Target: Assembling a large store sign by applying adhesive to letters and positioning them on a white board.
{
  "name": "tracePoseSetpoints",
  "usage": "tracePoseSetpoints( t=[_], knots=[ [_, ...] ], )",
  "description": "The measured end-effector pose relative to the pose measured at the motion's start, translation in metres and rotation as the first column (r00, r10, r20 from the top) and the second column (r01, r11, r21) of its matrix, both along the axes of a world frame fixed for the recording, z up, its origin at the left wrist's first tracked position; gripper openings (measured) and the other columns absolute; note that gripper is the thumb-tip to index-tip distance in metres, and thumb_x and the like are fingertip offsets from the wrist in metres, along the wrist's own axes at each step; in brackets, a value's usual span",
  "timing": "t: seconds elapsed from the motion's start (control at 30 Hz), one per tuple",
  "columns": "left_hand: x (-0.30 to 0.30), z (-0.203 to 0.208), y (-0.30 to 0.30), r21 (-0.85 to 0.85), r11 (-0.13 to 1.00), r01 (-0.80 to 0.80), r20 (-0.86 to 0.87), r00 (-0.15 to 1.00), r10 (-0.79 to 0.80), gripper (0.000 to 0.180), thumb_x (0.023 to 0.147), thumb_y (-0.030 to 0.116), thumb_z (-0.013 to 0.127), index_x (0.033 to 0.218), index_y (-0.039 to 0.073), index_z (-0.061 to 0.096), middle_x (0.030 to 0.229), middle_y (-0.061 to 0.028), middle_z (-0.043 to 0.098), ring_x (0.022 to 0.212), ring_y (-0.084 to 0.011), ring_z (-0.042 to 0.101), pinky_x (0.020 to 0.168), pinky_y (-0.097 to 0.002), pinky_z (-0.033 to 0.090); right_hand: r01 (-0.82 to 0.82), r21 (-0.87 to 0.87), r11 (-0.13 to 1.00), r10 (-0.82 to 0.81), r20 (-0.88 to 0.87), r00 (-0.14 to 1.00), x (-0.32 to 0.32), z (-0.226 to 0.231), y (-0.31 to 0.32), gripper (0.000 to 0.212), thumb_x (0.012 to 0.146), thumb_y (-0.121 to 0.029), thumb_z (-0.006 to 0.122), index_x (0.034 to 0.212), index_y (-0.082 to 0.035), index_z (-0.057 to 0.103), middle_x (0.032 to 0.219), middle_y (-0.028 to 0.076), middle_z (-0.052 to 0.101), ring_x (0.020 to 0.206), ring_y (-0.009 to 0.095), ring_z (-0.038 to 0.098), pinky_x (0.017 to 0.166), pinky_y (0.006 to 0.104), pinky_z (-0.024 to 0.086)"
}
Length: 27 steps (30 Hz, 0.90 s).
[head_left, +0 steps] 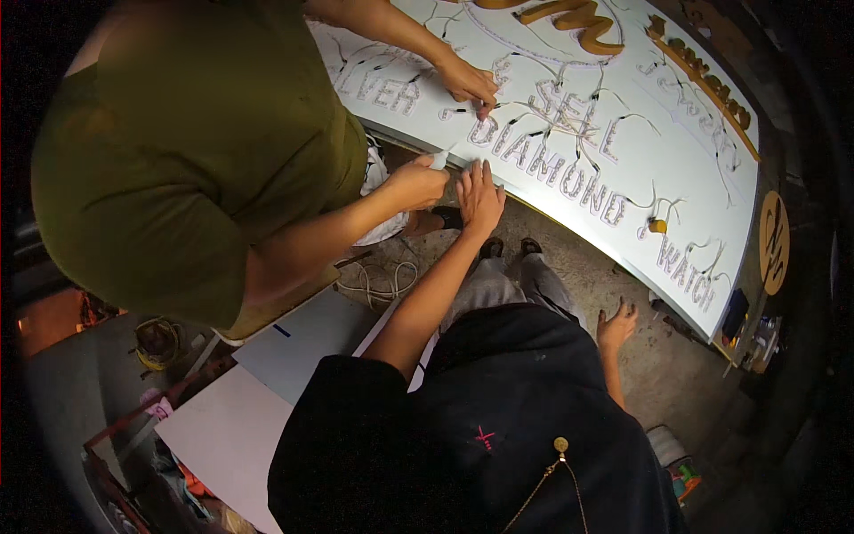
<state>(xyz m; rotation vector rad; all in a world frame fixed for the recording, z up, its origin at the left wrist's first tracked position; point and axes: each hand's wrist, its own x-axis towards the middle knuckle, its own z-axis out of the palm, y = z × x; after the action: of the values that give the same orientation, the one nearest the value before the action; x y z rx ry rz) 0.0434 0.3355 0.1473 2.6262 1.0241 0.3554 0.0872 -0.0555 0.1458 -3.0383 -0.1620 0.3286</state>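
A stained concrete floor lies under dim light, with white boards stacked at lower left, a coiled cable beside them and dark edges all around.

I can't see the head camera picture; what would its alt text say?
Seen from above, the person's left hand lies flat on the near edge of a large white sign panel strung with small wired lights, while their right hand hangs open and empty over the concrete floor. A co-worker in an olive shirt leans over the same panel with both hands.
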Motion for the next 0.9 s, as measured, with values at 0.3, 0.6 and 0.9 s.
tracePoseSetpoints(
  t=[0.3, 0.6, 0.9],
  knots=[
    [0.021, -0.024, 0.025, 0.001, 1.0, 0.012, -0.024, 1.0, -0.012, 0.062, 0.081, 0.032, 0.061, 0.131, 0.0, 0.041, 0.135, -0.0157, 0.037, 0.121, -0.0338, 0.033, 0.099, -0.0462, 0.033, 0.282, -0.192, 0.94, -0.323, -0.241, 0.915, -0.076, -0.015, -0.048, 0.062, 0.073, -0.026, 0.072, 0.129, -0.015, 0.047, 0.137, 0.017, 0.029, 0.123, 0.039, 0.035, 0.1, 0.0495, 0.03],
    [0.025, -0.035, 0.029, 0.094, 0.993, 0.076, 0.001, 0.997, -0.076, 0.062, 0.082, 0.032, 0.06, 0.129, -0.004, 0.041, 0.134, -0.0158, 0.039, 0.123, -0.0352, 0.034, 0.102, -0.0449, 0.031, 0.319, -0.228, 0.92, -0.379, -0.316, 0.87, -0.089, -0.027, -0.046, 0.057, 0.072, -0.029, 0.072, 0.124, -0.016, 0.052, 0.138, 0.014, 0.029, 0.125, 0.036, 0.033, 0.1, 0.0509, 0.029],
    [0.032, -0.027, 0.022, 0.1, 0.99, 0.098, -0.119, 0.989, -0.086, 0.059, 0.085, 0.029, 0.055, 0.129, -0.008, 0.04, 0.135, -0.0173, 0.039, 0.119, -0.0366, 0.04, 0.102, -0.0442, 0.033, 0.326, -0.215, 0.921, -0.385, -0.353, 0.853, -0.078, -0.03, -0.035, 0.054, 0.075, -0.03, 0.07, 0.123, -0.017, 0.052, 0.139, 0.014, 0.027, 0.128, 0.036, 0.029, 0.103, 0.0517, 0.025]
  ],
)
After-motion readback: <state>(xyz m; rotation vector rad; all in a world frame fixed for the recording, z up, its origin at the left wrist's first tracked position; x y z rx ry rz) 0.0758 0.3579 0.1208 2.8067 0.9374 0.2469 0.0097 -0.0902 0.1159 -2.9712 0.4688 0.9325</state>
